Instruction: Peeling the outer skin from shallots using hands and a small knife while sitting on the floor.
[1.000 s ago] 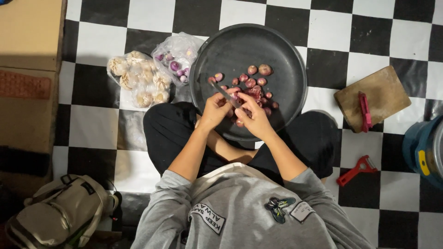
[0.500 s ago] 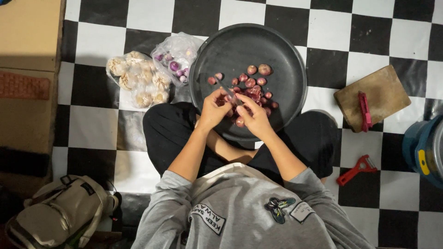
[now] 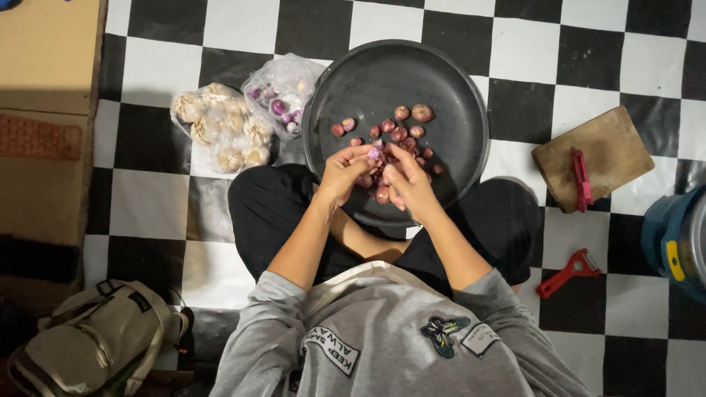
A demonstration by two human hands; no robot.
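A: A small purple-red shallot [image 3: 376, 153] is pinched between left hand [image 3: 344, 173] and right hand [image 3: 407, 184], over the near part of the round black metal tray [image 3: 463, 95].

B: Since the earlier frames, the hands were drawn closer together; peeling is judged ongoing. Loose shallots [image 3: 412, 112] lie farther off.

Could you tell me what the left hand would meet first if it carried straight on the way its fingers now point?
The left hand points up and to the right over the dark round tray. Just past its fingertips lies the scatter of small red shallots on the tray, so it would likely meet those first; its height above them is unclear.
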